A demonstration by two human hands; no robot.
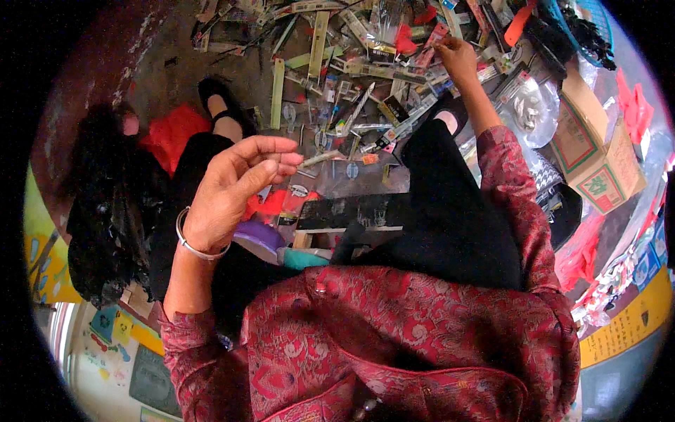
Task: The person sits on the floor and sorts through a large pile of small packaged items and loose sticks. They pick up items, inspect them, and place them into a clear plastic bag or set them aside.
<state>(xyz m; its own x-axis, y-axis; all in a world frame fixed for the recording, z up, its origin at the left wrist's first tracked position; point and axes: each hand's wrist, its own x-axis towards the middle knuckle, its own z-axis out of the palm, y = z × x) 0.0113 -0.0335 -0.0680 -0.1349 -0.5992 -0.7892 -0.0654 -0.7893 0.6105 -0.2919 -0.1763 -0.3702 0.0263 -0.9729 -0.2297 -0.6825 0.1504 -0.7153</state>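
Note:
My left hand (242, 186), with a bangle (188, 243) on the wrist, is held in the air above my left knee. Its fingers are loosely bent and apart from the thumb, and nothing shows between them. Just beyond the fingertips is a thin pale stick-like piece (322, 158); I cannot tell if they touch. My right hand (458, 62) reaches far out over the litter heap, fingers bent and closed at a narrow red packet (434, 36). What the fingertips grip is hidden. Around both hands lie small clear packages, including a white twisted drill-bit-like piece (360, 109).
A long yellowish strip (318, 46) and a green strip (277, 91) lie on the floor. Right stand an open cardboard box (587, 144) and a blue basket (601, 28). Left are a black plastic bag (112, 204) and red plastic (176, 133). A dark board (355, 211) lies between my legs.

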